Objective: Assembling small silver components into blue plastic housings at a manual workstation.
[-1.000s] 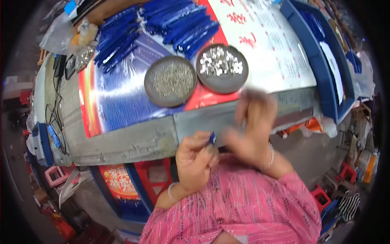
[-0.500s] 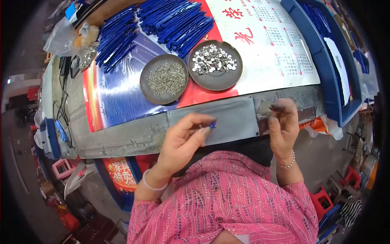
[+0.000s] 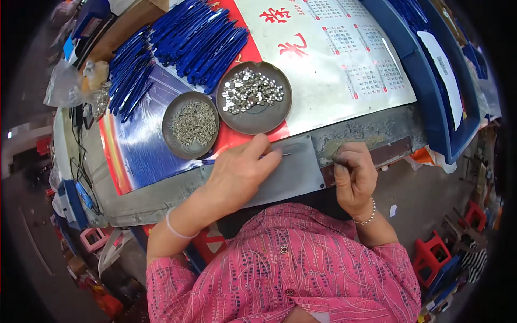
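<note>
My left hand [image 3: 239, 171] is closed over the grey mat [image 3: 299, 169] at the table's front edge. Its thumb and fingers pinch a slim blue piece [image 3: 262, 157], mostly covered by the hand, and a thin metallic tip [image 3: 286, 154] sticks out to the right. Just right of the mat, my right hand [image 3: 355, 177] is held with its fingers curled and thumb against them. Whatever those fingertips hold, if anything, is too small to make out. Beyond the hands sit a dark dish of small metal pins [image 3: 194, 124] and a dark dish of shiny round metal pieces [image 3: 253, 91].
Bundles of slim blue pieces [image 3: 196, 43] lie on a printed calendar sheet [image 3: 323, 81] at the back left. A blue tray [image 3: 425, 91] holding more blue pieces stands at the right. Plastic bags [image 3: 64, 86] and cables [image 3: 81, 156] lie along the left side.
My left hand has turned so its back faces up, and a thin metallic tip now shows past its fingers. My right hand has curled its fingers in. The whole view has shifted.
</note>
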A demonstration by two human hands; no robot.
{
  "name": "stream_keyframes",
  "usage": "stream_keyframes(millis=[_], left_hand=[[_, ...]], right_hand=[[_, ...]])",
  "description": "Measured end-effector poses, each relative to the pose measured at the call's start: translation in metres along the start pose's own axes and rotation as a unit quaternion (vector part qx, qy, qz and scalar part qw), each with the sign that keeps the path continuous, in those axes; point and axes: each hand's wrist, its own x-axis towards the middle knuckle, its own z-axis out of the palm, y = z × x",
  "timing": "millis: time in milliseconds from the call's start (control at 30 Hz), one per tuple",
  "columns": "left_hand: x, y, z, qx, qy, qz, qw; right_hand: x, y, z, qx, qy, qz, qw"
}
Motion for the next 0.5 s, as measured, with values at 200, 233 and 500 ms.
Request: stream_keyframes(millis=[200, 233, 500], left_hand=[[-0.042, -0.005, -0.014, -0.012, -0.003, -0.094, 0.996], [-0.047, -0.005, -0.011, -0.007, 0.018, -0.094, 0.995], [-0.059, 0.037, 0.006, -0.306, 0.178, -0.136, 0.925]], right_hand=[[0.004, -0.004, 0.0, 0.012, -0.026, 0.018, 0.999], [0.004, -0.006, 0.0, 0.018, -0.04, 0.022, 0.999], [0.026, -0.041, 0.023, 0.152, -0.195, 0.077, 0.966]])
